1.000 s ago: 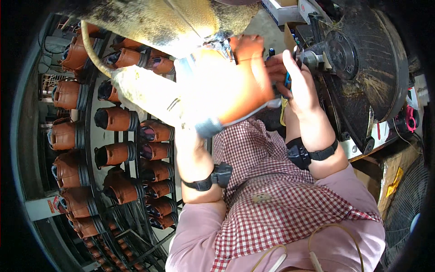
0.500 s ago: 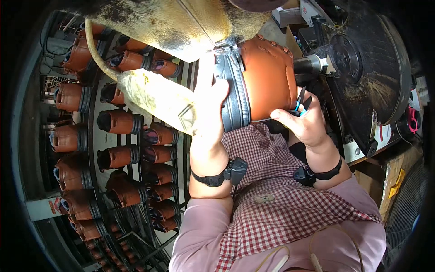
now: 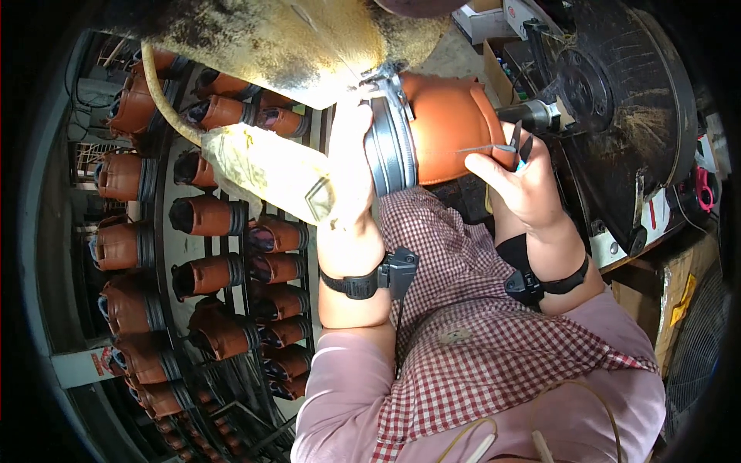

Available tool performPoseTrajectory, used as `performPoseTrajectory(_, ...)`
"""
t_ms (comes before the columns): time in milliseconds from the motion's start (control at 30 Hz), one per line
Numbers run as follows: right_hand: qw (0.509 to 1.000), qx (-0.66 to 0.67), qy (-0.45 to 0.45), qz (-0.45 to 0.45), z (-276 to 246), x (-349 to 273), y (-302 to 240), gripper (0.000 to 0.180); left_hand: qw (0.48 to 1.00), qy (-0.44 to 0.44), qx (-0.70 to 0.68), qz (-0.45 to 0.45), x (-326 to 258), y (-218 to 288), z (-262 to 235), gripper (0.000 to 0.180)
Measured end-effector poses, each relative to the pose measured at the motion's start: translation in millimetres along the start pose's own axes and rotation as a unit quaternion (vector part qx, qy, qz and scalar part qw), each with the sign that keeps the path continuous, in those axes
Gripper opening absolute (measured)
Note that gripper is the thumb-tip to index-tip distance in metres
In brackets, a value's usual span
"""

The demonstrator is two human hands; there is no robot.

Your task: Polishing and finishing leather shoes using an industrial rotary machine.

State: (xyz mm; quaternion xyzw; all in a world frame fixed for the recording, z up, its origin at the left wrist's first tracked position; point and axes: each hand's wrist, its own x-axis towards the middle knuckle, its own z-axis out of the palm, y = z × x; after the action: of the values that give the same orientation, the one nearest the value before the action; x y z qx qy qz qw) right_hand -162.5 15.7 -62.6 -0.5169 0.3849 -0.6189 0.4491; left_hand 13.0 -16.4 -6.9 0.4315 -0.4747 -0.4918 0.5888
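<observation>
A brown leather shoe [image 3: 451,127] with a ribbed dark blue-grey sole [image 3: 391,150] is tilted on its side under the machine head [image 3: 378,81]. My left hand [image 3: 353,158], washed out by bright lamp light, is closed on the sole side; part of its fingers cannot be made out. At the shoe's other end my right hand [image 3: 532,185] grips small snips [image 3: 518,140] with black blades and a bit of blue. Its thumb lies close to the leather. A thin dark point sticks out from this hand across the shoe's side. The shoe hides some of the right fingers.
A lamp in a pale, worn cover [image 3: 270,170] hangs by my left hand. Racks of similar brown shoes [image 3: 208,214] fill the left side. On the right stand a big black wheel [image 3: 625,100], pink-handled scissors [image 3: 704,189] and a cardboard box [image 3: 687,285].
The shoe has turned in my hands, so the stitched toe seam has rolled away and more plain leather shows. The thin dark point now lies across the leather. My right hand has shifted slightly.
</observation>
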Motion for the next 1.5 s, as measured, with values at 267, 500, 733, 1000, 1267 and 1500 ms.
performPoseTrajectory(267,1.000,0.021,0.011,-0.003,0,1,-7,0.020,0.991,-0.084,-0.032,0.102,-25,-11,-15,0.052)
performPoseTrajectory(500,0.987,-0.138,0.005,-0.084,-16,-2,-14,0.038,0.977,0.063,-0.153,-0.132,-49,2,5,0.055)
performPoseTrajectory(733,0.988,-0.143,0.005,-0.064,-20,10,-29,0.028,0.994,-0.072,-0.043,-0.070,-79,-30,-5,0.091)
performPoseTrajectory(1000,0.997,-0.069,0.016,0.009,-22,20,-15,0.018,0.995,-0.090,-0.016,0.042,-103,-10,4,0.104)
performPoseTrajectory(1267,0.941,-0.307,0.115,-0.086,-40,9,55,0.037,0.998,-0.017,-0.005,0.057,-74,-4,12,0.086)
performPoseTrajectory(1500,0.986,-0.074,0.065,-0.135,-25,30,36,0.038,0.986,-0.026,0.163,0.002,-39,5,7,0.074)
